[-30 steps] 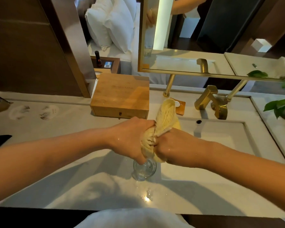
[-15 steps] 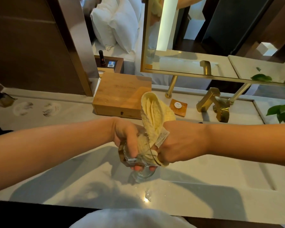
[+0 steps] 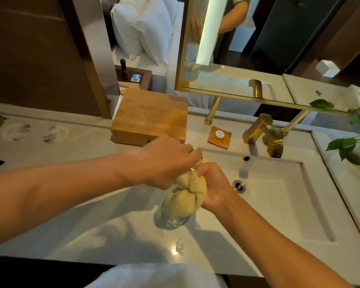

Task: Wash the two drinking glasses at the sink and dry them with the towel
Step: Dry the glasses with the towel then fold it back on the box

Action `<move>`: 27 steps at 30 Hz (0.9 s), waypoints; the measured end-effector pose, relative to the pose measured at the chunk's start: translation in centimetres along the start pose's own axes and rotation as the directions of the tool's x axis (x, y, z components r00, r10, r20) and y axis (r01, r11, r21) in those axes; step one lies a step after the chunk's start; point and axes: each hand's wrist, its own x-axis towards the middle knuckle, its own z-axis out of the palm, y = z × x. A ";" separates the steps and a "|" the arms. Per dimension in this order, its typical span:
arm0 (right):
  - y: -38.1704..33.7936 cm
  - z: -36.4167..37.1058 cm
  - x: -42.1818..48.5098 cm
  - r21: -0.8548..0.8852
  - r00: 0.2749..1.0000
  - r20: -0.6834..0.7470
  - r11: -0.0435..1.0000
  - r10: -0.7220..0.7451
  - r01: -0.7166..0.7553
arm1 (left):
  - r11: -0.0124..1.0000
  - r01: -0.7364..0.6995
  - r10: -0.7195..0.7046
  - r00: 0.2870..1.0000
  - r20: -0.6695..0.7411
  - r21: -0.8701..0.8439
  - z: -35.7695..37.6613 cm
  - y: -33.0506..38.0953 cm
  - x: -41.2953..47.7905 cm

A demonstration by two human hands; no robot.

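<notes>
Over the bench (image 3: 104, 229), just left of the sink basin (image 3: 279, 204), head view: we see both hands closed together around a bunched yellow towel (image 3: 185, 201). The left hand (image 3: 166, 161) comes in from above with fingers curled down; a glint of clear rim shows at its fingertips, so we judge it grips a drinking glass (image 3: 198, 165) that is mostly wrapped and hidden by the cloth. The right hand (image 3: 213, 187) clamps the towel from the side, skin wet. Directly below the bundle a second drinking glass (image 3: 175, 221) stands upright on the bench; whether the towel's lower folds touch its rim we cannot tell. Small water droplets (image 3: 177, 249) lie on the bench in front of it.

Handling notes, as judgement:
- Glass: rigid, brittle, smooth; wet walls and wet hands make it slippery. Best held around the body through the towel, not pinched at the thin rim.
- Towel: soft, thick terry, conforms readily and adds grip; bulk hides the glass, so grip is by feel.
- Bench is hard stone-like surface; a drop would likely chip or break the glass.
- The standing glass sits close under the working hands and could be knocked.

Gold faucet (image 3: 258, 129) and wooden box (image 3: 150, 119) sit behind, well apart.
</notes>
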 end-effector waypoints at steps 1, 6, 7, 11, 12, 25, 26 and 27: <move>0.1 -0.4 0.1 0.032 1.000 0.002 0.999 0.004 -0.004 | 1.000 -0.023 0.024 0.998 -0.058 0.020 0.6 -0.1 0.1; -2.3 -2.6 -1.4 0.128 0.998 0.041 0.991 -0.042 0.036 | 0.927 0.048 -0.123 0.975 -0.182 -0.371 1.6 -2.8 -0.5; -2.9 -3.3 -1.9 0.144 0.995 0.069 0.988 -0.074 0.064 | 0.835 0.121 -0.227 0.964 -0.136 -0.537 1.6 -3.6 -0.9; -5.0 -5.9 -3.2 0.212 0.963 0.111 0.952 -0.247 0.220 | 0.046 0.187 -0.491 0.860 0.141 -0.981 1.1 -4.9 -1.5; -5.3 -5.7 -3.4 0.211 0.957 0.069 0.942 -0.282 0.262 | -0.112 0.141 -0.505 0.845 0.179 -0.984 0.9 -4.6 -1.2; -3.1 1.4 0.5 0.291 0.952 0.169 0.936 -0.253 0.198 | 0.174 0.001 -0.709 0.694 -0.125 -0.985 -0.9 -2.6 2.1; -3.3 1.0 0.8 0.288 0.950 0.164 0.934 -0.264 0.210 | 0.337 0.070 -0.696 0.690 -0.198 -0.939 -1.0 -2.7 2.0; -3.5 0.7 0.9 0.264 0.954 0.130 0.937 -0.272 0.231 | 0.459 0.120 -0.673 0.694 -0.256 -0.880 -1.0 -2.7 1.8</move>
